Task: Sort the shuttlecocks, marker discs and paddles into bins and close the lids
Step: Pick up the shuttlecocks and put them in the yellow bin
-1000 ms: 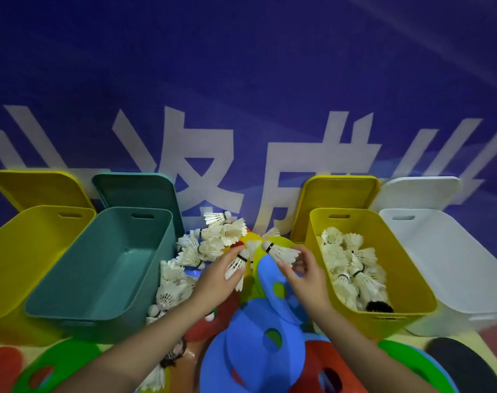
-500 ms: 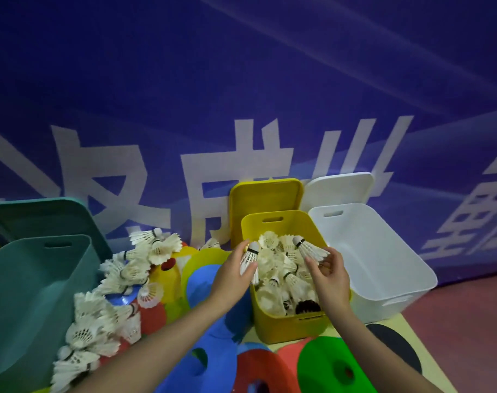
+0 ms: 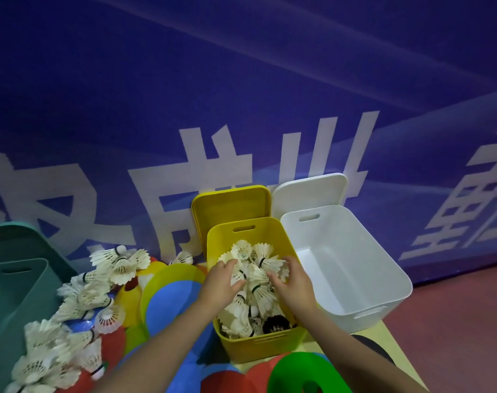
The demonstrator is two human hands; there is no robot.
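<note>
An open yellow bin (image 3: 270, 346) holds a pile of white shuttlecocks (image 3: 253, 302) and one dark one (image 3: 277, 323). My left hand (image 3: 220, 283) and my right hand (image 3: 294, 282) are both lowered onto the top of that pile, palms down, fingers spread loosely over the feathers. Several loose shuttlecocks (image 3: 82, 302) lie heaped to the left on coloured marker discs, among them a blue disc (image 3: 170, 303) and a yellow-green disc (image 3: 172, 272). No paddle is clearly visible.
An empty white bin (image 3: 355, 268) stands right of the yellow one, its white lid (image 3: 309, 191) and the yellow lid (image 3: 233, 205) leaning on the blue banner wall. A teal bin (image 3: 12, 313) sits far left. Red (image 3: 227, 381) and green (image 3: 304, 373) discs lie in front.
My view swung right from the loose pile to the yellow bin. Both hands carried shuttlecocks over it and have now dropped onto the pile inside.
</note>
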